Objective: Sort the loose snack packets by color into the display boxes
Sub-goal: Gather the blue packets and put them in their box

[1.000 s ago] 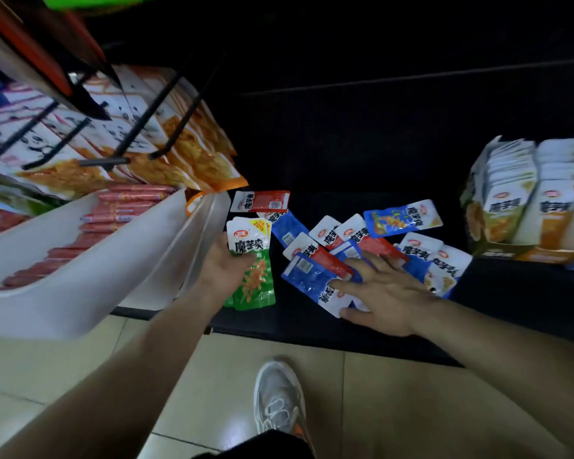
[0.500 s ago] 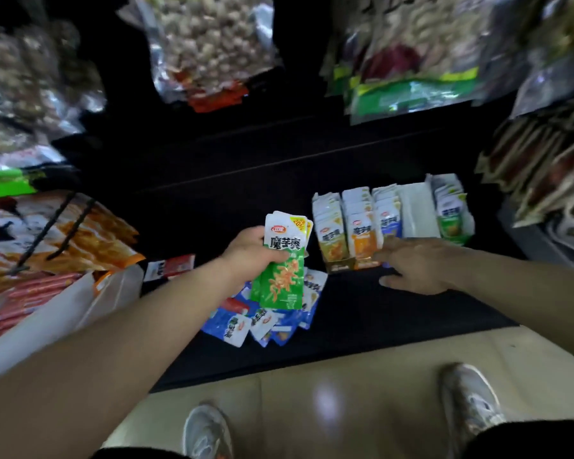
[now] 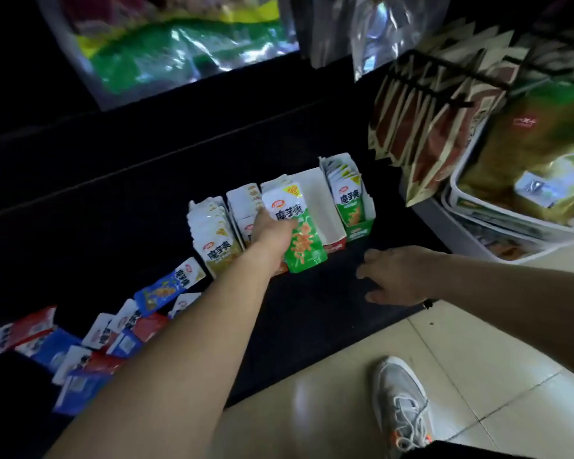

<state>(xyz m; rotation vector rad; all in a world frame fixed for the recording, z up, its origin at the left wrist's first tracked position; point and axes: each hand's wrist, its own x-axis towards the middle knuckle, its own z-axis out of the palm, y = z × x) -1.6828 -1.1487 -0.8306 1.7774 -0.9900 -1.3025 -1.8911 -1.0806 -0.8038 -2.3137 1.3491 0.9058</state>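
My left hand (image 3: pixel 270 235) grips a small stack of green snack packets (image 3: pixel 300 233), held upright in front of the row of display boxes on the dark shelf. The green display box (image 3: pixel 360 231) stands at the right end of the row with green packets inside. Beside it is a nearly empty red-fronted box (image 3: pixel 315 207). Further left, the yellow box (image 3: pixel 217 240) is packed full. My right hand (image 3: pixel 401 276) rests flat on the shelf edge, fingers spread, holding nothing. Loose red and blue packets (image 3: pixel 113 329) lie scattered at lower left.
Hanging brown snack bags (image 3: pixel 428 104) and a white bin (image 3: pixel 497 240) of large green-gold bags crowd the right side. Big clear bags (image 3: pixel 179 48) hang above the shelf. The tiled floor (image 3: pixel 478 376) and my grey shoe (image 3: pixel 401 402) are below.
The view swung right from the loose pile to the display boxes. My left hand carried the green packets up to the boxes. My right hand left the pile and now rests on the shelf edge.
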